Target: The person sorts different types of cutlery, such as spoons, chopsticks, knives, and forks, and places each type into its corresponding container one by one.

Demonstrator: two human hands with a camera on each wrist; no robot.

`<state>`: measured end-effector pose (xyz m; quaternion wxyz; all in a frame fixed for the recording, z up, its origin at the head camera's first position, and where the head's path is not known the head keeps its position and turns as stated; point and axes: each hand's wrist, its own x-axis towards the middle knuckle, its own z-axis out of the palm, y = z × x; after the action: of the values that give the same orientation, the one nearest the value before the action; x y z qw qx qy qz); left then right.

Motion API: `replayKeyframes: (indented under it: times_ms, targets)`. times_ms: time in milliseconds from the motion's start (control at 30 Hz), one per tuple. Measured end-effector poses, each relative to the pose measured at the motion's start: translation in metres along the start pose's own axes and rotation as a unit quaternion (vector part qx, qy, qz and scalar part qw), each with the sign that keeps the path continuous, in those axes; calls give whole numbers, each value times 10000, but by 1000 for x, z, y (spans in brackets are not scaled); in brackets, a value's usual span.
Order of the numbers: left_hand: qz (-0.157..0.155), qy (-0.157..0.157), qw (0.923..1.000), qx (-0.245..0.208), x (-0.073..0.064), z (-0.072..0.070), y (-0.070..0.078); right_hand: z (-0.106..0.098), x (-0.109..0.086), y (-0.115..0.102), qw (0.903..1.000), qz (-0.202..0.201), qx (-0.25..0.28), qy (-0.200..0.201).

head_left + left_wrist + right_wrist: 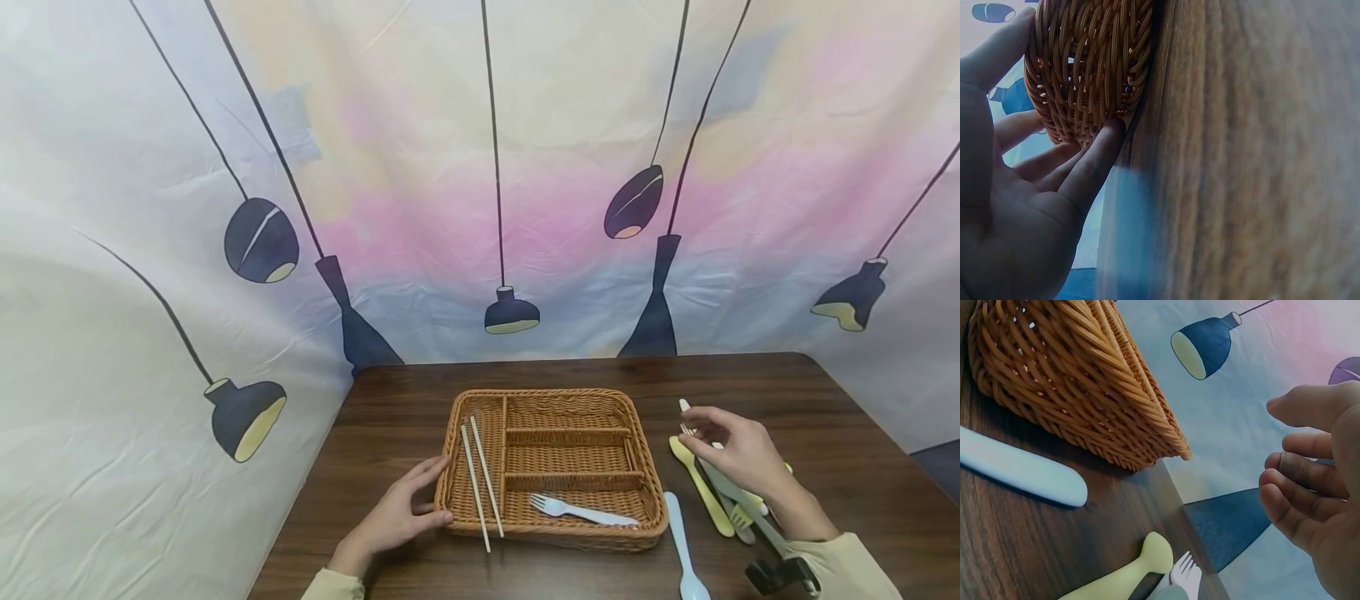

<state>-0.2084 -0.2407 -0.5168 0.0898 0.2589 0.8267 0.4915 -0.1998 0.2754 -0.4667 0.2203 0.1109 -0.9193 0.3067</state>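
Note:
My left hand (401,512) holds the near left corner of a brown wicker basket (558,537), its thumb and fingers on different sides of the weave (1085,75). Two pale chopsticks (480,479) lie in the long left compartment, their near ends over the front rim. A light blue fork (585,510) lies in the near right compartment. My right hand (738,454) hovers above loose cutlery, fingers loosely bent; nothing is between them in the right wrist view. Below it are a yellow spoon (703,487), a yellow fork (742,517) and a white fork (1188,572), partly hidden.
A light blue spoon (682,550) lies just right of the basket. More overlapping handles are partly covered by my right hand. The dark wooden table (405,392) ends at a cloth backdrop (420,317) printed with lamps. A black device (780,575) is at my right wrist.

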Motion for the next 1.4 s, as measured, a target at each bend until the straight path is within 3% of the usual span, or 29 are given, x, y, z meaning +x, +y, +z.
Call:
replayKeyframes:
  times_ms: [633,1067,1400]
  targets:
    - [-10,49,10000,7,1,0,-1,4,-11,18,9979,529,-384,39]
    - [-21,45,9999,117,0,0,-4,10,-14,29,9923,1021,-638,-277]
    - [-54,6,10000,23,0,0,-1,19,-10,40,9923,952,-740,-288]
